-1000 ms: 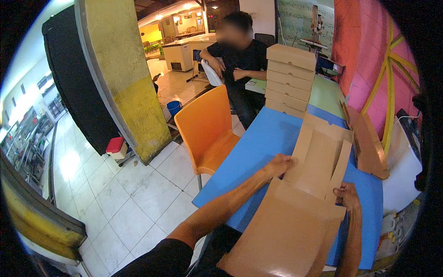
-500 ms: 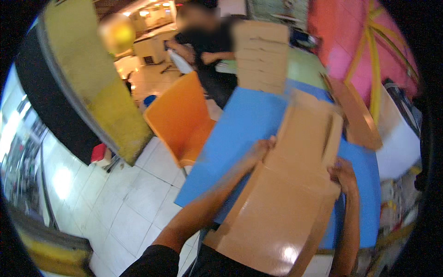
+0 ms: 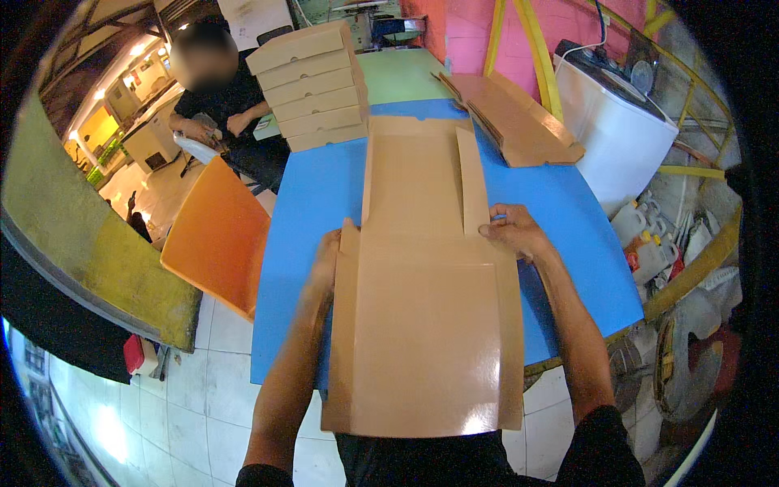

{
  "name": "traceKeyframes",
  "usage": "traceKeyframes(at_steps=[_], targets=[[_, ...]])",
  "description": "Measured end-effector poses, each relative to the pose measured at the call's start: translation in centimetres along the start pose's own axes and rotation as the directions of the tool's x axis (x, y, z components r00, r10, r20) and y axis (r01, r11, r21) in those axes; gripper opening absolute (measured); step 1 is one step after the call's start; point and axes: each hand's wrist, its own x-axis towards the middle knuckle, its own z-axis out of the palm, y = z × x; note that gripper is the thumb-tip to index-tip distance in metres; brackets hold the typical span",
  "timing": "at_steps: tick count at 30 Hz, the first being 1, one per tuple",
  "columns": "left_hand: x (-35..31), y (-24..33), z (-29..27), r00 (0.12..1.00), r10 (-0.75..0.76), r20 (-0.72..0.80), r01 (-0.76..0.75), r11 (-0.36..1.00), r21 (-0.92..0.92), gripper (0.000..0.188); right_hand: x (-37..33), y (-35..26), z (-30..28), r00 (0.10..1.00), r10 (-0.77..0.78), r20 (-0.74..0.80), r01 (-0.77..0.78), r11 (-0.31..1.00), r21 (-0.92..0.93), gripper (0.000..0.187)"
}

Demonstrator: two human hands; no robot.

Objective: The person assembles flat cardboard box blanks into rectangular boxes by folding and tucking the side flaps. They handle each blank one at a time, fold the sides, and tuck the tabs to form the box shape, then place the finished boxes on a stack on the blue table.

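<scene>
Before me lies a brown cardboard box, unfolded into a long sheet with creased side flaps. Its far panel rests on the blue table, and its near end reaches past the table edge to my body. My left hand is closed on the left edge near the middle fold, its fingers partly hidden by the cardboard. On the opposite edge, my right hand pinches a corner by the same fold. A narrow flap stands partly raised along the far panel's right side.
Several folded boxes are stacked at the far left of the table. Flat cardboard sheets lie at the far right, near a white washing machine. An orange chair stands at left; a person sits beyond it.
My view has swung right and straightened, so the table and cardboard now appear more upright. Both hands remain on the cardboard's edges near the middle fold.
</scene>
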Motion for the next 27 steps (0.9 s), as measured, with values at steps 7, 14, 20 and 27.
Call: traceKeyframes(at_steps=[7, 14, 20, 27], targets=[[-0.4, -1.0, -0.7, 0.947, 0.008, 0.321, -0.008, 1.000, -0.004, 0.039, 0.7, 0.9, -0.9, 0.998, -0.051, -0.043, 0.057, 0.989, 0.139, 0.034], [1.3, -3.6, -0.3, 0.905, 0.425, 0.023, -0.425, 0.905, -0.010, 0.025, -0.1, 2.4, -3.2, 0.958, -0.112, 0.262, -0.104, 0.719, 0.687, 0.034], [0.0, -2.0, 0.3, 0.990, 0.143, 0.001, -0.143, 0.990, 0.000, 0.035, 0.4, 2.6, 0.6, 0.959, -0.177, 0.220, 0.089, 0.929, 0.358, 0.020], [-0.8, -1.0, 0.5, 0.992, 0.104, 0.065, -0.114, 0.976, 0.185, 0.039, -0.6, 1.5, 2.6, 0.965, -0.013, -0.261, 0.102, 0.938, 0.331, 0.025]])
